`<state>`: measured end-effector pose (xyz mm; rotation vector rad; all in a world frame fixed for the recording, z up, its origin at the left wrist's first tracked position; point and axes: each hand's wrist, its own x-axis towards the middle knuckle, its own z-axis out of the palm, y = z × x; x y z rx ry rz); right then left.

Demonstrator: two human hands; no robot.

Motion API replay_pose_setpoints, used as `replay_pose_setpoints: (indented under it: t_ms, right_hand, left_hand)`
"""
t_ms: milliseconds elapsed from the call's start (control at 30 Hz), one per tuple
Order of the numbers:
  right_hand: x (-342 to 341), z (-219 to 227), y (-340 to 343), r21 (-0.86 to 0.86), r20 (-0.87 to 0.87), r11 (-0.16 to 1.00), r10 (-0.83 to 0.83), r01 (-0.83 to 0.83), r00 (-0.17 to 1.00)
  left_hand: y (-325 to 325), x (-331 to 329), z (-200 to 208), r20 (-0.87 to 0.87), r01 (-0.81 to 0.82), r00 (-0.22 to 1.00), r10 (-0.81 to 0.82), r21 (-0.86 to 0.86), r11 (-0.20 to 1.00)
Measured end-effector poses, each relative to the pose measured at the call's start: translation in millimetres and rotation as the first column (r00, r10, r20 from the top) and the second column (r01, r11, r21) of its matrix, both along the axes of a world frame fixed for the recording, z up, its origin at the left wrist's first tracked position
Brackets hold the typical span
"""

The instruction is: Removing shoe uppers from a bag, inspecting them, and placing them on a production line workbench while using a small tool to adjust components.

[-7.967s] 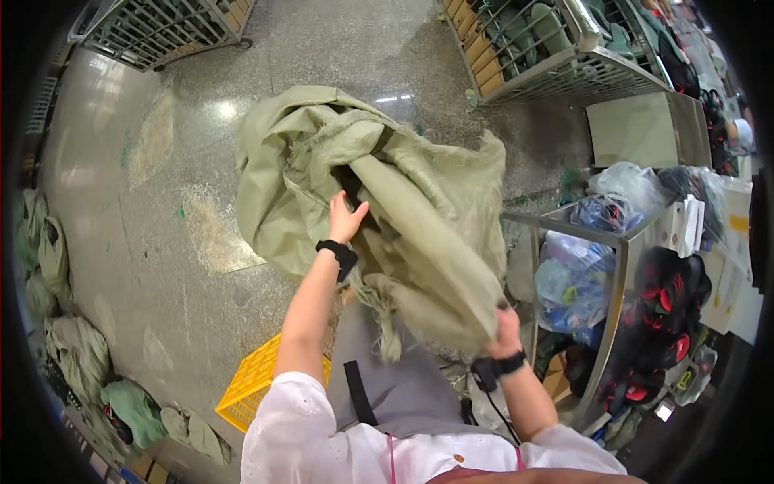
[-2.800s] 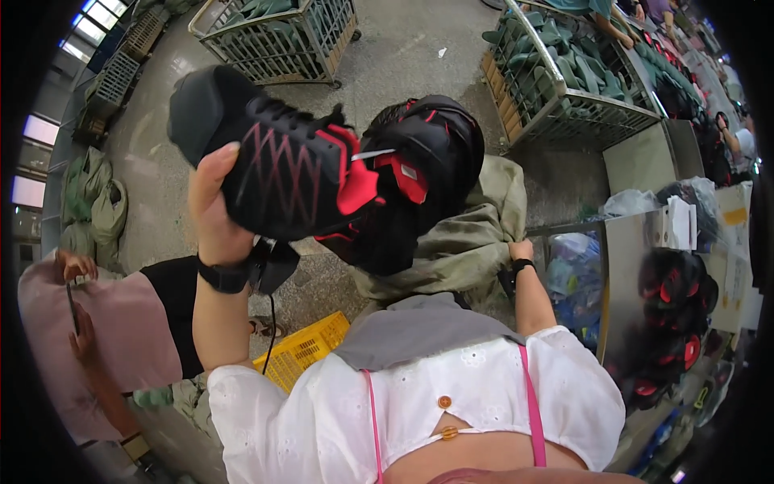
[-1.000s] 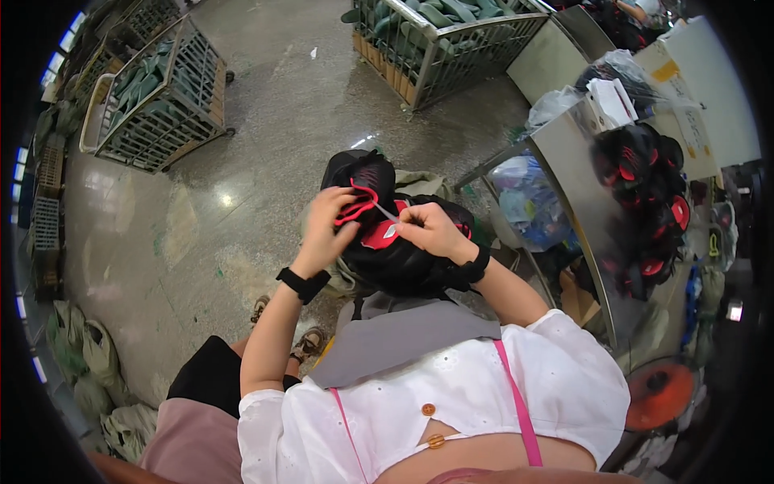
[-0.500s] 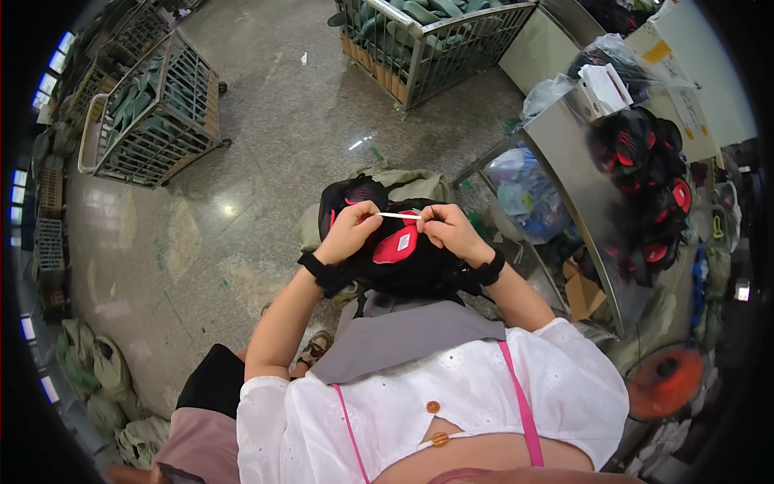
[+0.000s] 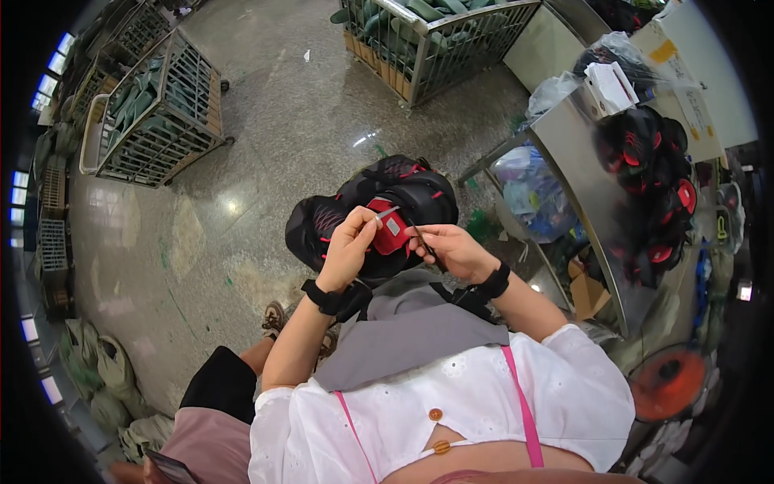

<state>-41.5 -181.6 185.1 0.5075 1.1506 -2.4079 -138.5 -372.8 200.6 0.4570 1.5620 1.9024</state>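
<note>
Black shoe uppers (image 5: 310,232) with red trim rest together on my lap, over a grey apron (image 5: 411,339). A red panel (image 5: 390,231) with a small pale label shows among them. Above it, my left hand (image 5: 348,252) pinches a short white strip (image 5: 389,211) between thumb and fingertips. Close by, my right hand (image 5: 461,252) has its fingers closed on a slim black tool (image 5: 425,245). The tool's tip points toward the strip; its exact kind is unclear. Both wrists wear black bands.
At right, a metal table (image 5: 564,153) carries a heap of black and red uppers (image 5: 649,189). Metal carts (image 5: 161,121) of green shoe lasts stand ahead. An orange round fan (image 5: 667,379) is at lower right. Another person's leg (image 5: 218,387) shows at lower left.
The white strip was stretched between both hands; now only my left hand holds it. My right hand has moved lower and holds the black tool. The uppers have shifted, showing more at left.
</note>
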Motion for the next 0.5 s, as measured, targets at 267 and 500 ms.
replay_pose_setpoints:
  t_ms: [267, 500]
  right_hand:
    - [-19.2, 7.9, -23.9, -0.369, 0.069, 0.925, 0.124, -0.09, 0.99]
    - [-28.1, 6.2, -35.8, -0.454, 0.115, 0.873, 0.257, -0.179, 0.96]
  left_hand:
    - [-16.1, 14.6, 4.7, -0.313, -0.186, 0.94, 0.139, -0.124, 0.975]
    - [-26.7, 31.3, 2.8, -0.304, -0.248, 0.93, 0.205, -0.11, 0.963]
